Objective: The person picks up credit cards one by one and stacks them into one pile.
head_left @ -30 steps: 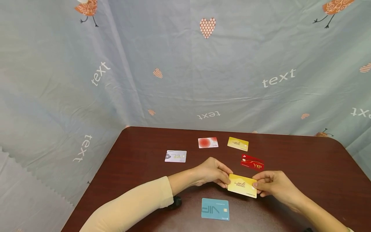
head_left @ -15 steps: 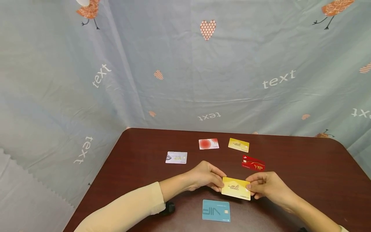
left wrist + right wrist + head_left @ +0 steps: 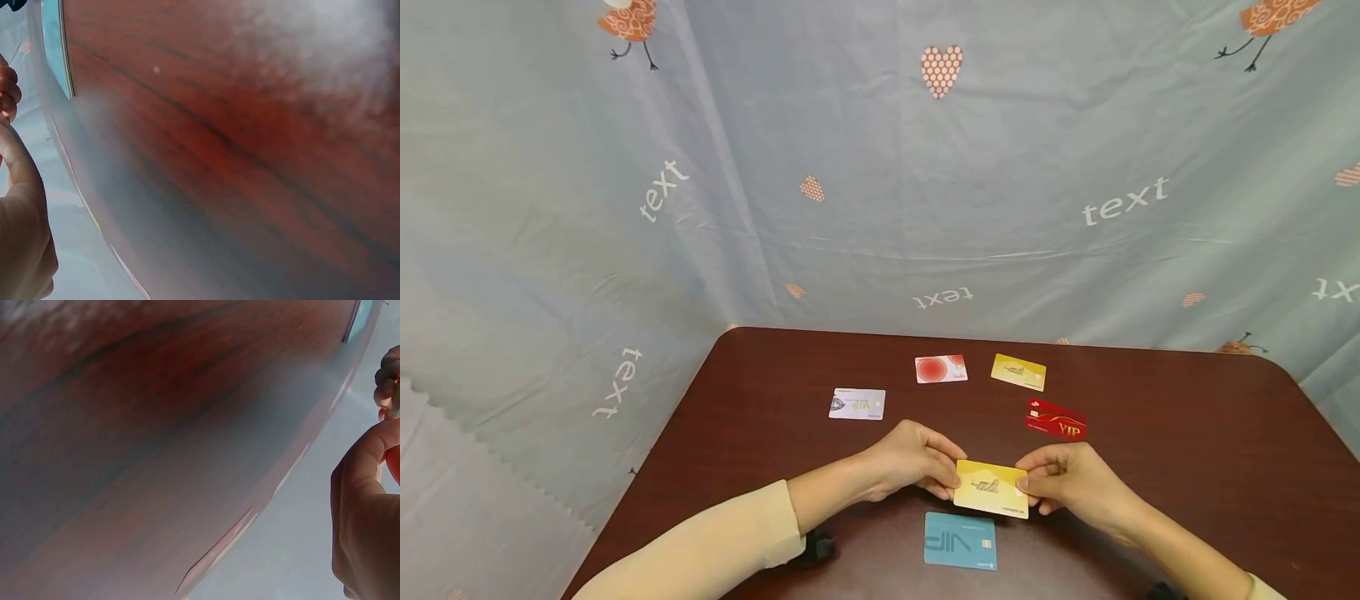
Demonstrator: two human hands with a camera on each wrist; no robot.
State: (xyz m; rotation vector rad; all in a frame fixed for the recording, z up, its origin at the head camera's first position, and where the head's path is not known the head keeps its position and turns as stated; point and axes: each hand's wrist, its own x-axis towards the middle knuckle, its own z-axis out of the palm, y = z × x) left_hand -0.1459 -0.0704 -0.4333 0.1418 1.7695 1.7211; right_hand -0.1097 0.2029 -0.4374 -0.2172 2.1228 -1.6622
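Note:
In the head view a yellow card (image 3: 991, 488) with a dark emblem is pinched at both short ends. My left hand (image 3: 912, 461) grips its left edge and my right hand (image 3: 1071, 486) its right edge, thumbs on the upper face. A teal VIP card (image 3: 960, 541) lies flat on the table just in front of it, nearer to me. In the left wrist view my left hand (image 3: 24, 219) shows at the left border, and in the right wrist view my right hand (image 3: 369, 512) is at the right border.
Farther back on the dark red-brown table (image 3: 760, 367) lie a silver VIP card (image 3: 857, 404), a white card with red circles (image 3: 942, 369), a second yellow card (image 3: 1018, 372) and a red VIP card (image 3: 1056, 419). A patterned grey-blue curtain (image 3: 865, 167) hangs behind the table.
Both hands have carried the yellow card to the left and slightly toward me, from beside the teal card's upper right to just above it. The cards lying on the table have not moved.

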